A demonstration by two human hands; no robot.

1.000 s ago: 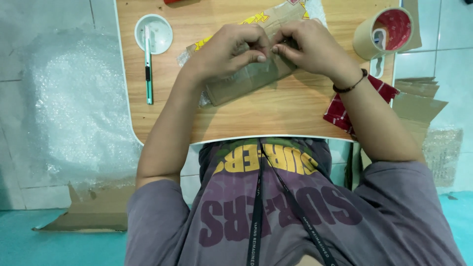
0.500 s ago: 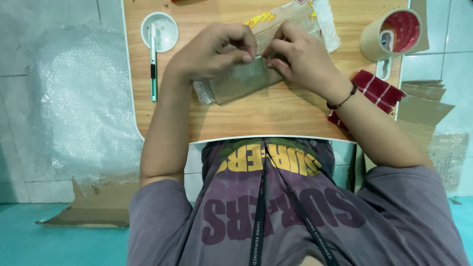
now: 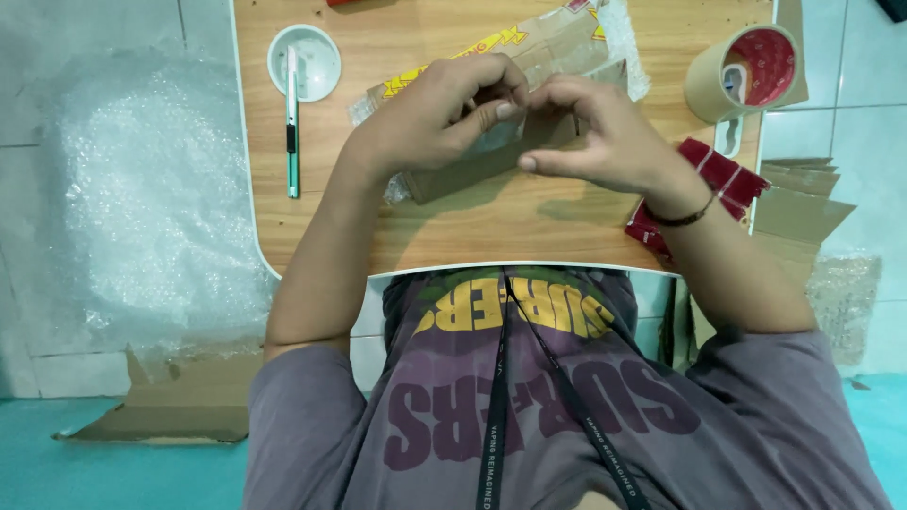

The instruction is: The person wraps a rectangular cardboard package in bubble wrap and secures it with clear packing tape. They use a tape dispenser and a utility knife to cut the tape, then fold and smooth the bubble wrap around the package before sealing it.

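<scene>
Tabletop [image 3: 491, 236] parcel [image 3: 472, 170] beneath both hands

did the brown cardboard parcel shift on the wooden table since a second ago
Yes. The brown cardboard parcel, held by both hands, swung its near end away from the green pen knife and toward the tape roll.

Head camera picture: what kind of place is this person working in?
Probably a small home packing spot for parcels. A low wooden table stands on a tiled floor, with bubble wrap beside it, a roll of brown tape, and both hands on a cardboard parcel.

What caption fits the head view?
Both hands, left and right, press a cardboard-wrapped parcel on a wooden table.
</scene>
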